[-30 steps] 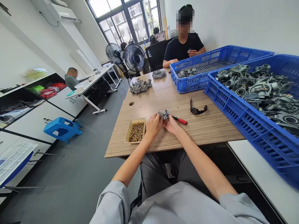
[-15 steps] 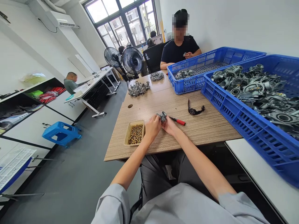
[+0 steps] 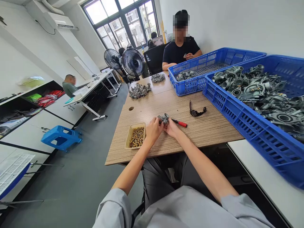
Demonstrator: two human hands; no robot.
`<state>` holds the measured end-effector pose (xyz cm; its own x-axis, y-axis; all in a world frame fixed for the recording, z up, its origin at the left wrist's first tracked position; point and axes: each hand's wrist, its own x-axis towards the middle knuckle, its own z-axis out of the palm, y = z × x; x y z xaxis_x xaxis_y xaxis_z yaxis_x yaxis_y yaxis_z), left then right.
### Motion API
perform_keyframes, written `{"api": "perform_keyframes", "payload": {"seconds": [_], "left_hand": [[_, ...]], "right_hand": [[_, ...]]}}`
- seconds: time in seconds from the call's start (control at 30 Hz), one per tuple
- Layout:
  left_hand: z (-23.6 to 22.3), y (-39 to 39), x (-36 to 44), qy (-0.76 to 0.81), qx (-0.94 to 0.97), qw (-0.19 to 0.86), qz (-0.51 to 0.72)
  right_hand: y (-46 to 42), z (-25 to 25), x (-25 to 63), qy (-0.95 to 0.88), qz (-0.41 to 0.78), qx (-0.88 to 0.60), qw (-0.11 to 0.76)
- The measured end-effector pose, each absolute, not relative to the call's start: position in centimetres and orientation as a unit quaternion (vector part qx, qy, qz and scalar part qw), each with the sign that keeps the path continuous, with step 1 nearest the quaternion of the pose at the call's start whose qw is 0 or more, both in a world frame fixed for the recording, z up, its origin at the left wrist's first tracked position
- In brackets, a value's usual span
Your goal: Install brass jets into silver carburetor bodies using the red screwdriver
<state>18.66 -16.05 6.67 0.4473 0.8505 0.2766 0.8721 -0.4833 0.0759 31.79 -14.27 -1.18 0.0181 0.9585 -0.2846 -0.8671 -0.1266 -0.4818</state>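
Both my hands are closed around a grey metal carburetor body (image 3: 163,118), held just above the wooden table near its front edge. My left hand (image 3: 154,129) grips it from the left, and my right hand (image 3: 171,128) supports it from the right and below. What the fingertips touch on its near side is hidden. Close to my left hand stands a cream plastic tub (image 3: 128,139) filled with small brass jets (image 3: 137,137). A screwdriver with a red handle (image 3: 182,124) lies just beyond my right hand.
A black wristwatch (image 3: 197,112) lies on the table (image 3: 118,155). At right, a blue crate (image 3: 239,110) holds many carburetor bodies; another blue crate (image 3: 190,88) stands behind it. Two piles of metal parts (image 3: 139,91) sit farther back. A person (image 3: 181,49) sits opposite, holding a small part.
The view has shifted slightly. My hands stay on the carburetor body, with little visible change in their hold.
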Motion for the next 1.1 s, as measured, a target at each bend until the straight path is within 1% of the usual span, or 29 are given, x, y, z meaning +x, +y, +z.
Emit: {"api": "perform_keyframes", "payload": {"seconds": [0.4, 0.7, 0.9, 1.1], "left_hand": [[7.2, -16.2, 18.9, -0.516, -0.850, 0.025, -0.107], [6.4, -15.6, 18.5, -0.506, -0.853, 0.041, -0.122], [6.6, -15.6, 18.5, -0.511, -0.851, 0.053, -0.108], [5.8, -15.6, 18.0, -0.509, -0.849, 0.078, -0.115]], "right_hand": [[-14.1, -1.1, 31.8, -0.083, 0.702, -0.289, 0.646], [-13.7, -1.3, 31.8, -0.088, 0.702, -0.293, 0.643], [-13.3, -1.6, 31.7, -0.095, 0.716, -0.287, 0.629], [-12.9, -2.0, 31.8, -0.113, 0.726, -0.283, 0.616]]}}
